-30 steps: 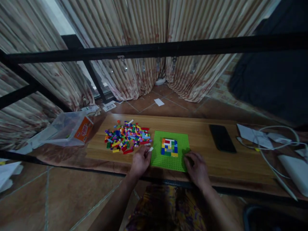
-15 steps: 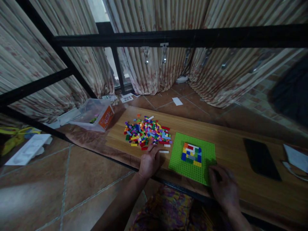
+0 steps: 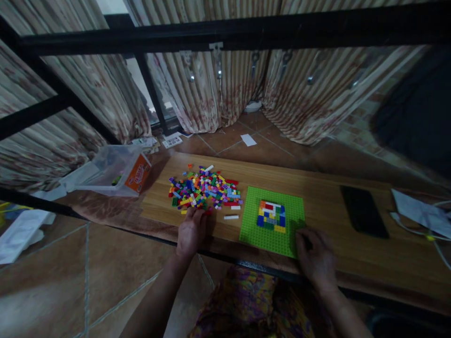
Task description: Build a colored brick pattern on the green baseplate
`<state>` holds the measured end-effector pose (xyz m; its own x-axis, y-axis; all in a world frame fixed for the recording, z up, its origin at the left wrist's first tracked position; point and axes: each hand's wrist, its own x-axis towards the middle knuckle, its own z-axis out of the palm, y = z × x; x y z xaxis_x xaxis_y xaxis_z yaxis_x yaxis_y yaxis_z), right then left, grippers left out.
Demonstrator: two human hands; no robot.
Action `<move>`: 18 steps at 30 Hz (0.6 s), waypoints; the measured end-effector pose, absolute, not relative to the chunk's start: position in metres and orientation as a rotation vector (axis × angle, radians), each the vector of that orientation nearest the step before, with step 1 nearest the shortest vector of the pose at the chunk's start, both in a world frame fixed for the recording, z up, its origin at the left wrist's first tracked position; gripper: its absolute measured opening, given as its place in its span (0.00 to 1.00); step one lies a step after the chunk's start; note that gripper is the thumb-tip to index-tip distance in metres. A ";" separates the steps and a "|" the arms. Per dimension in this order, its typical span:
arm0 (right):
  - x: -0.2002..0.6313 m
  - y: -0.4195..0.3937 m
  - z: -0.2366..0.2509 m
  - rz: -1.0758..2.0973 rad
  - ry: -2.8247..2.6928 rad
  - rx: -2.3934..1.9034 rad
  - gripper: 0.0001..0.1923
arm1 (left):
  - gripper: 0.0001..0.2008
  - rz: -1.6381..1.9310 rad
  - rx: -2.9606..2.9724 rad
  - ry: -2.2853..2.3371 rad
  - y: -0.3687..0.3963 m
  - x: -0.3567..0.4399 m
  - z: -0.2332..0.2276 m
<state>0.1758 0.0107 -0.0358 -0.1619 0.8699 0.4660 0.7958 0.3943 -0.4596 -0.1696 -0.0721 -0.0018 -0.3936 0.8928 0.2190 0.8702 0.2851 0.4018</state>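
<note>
My left hand (image 3: 191, 231) is at the front edge of a heap of small coloured toy bricks (image 3: 207, 188). Its fingers are bunched together and pointing down; whatever is between them is hidden. To its right lies a long white brick (image 3: 231, 217). A green studded baseplate (image 3: 250, 230) carries a small flat patchwork of bricks (image 3: 271, 217) in blue, yellow, white, red and green. My right hand (image 3: 316, 257) rests by the plate's near right corner with curled fingers, the fingertips at its edge. I cannot make out anything held there.
A clear plastic tub (image 3: 105, 188) with an orange label stands left of the wooden board (image 3: 317, 188). A black phone-like slab (image 3: 362, 211), a white sheet (image 3: 423, 209) and a white cable (image 3: 405, 225) lie right. A dark metal bar (image 3: 225, 35) and curtains are behind.
My left hand has moved left along the front of the heap, away from the long white brick. My right hand stays beside the baseplate. The whole view has shifted slightly.
</note>
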 end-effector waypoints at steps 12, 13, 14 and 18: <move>0.170 0.008 -0.028 0.199 -1.953 -1.468 0.13 | 0.06 0.909 1.865 2.154 -0.058 -0.102 0.028; 0.169 0.008 -0.028 0.197 -1.955 -1.467 0.12 | 0.06 0.895 1.857 2.113 -0.055 -0.093 0.027; 0.169 0.009 -0.028 0.195 -1.956 -1.466 0.12 | 0.06 0.881 1.851 2.075 -0.051 -0.084 0.027; 0.169 0.009 -0.028 0.170 -1.964 -1.471 0.11 | 0.05 0.821 1.902 1.887 -0.037 -0.061 0.025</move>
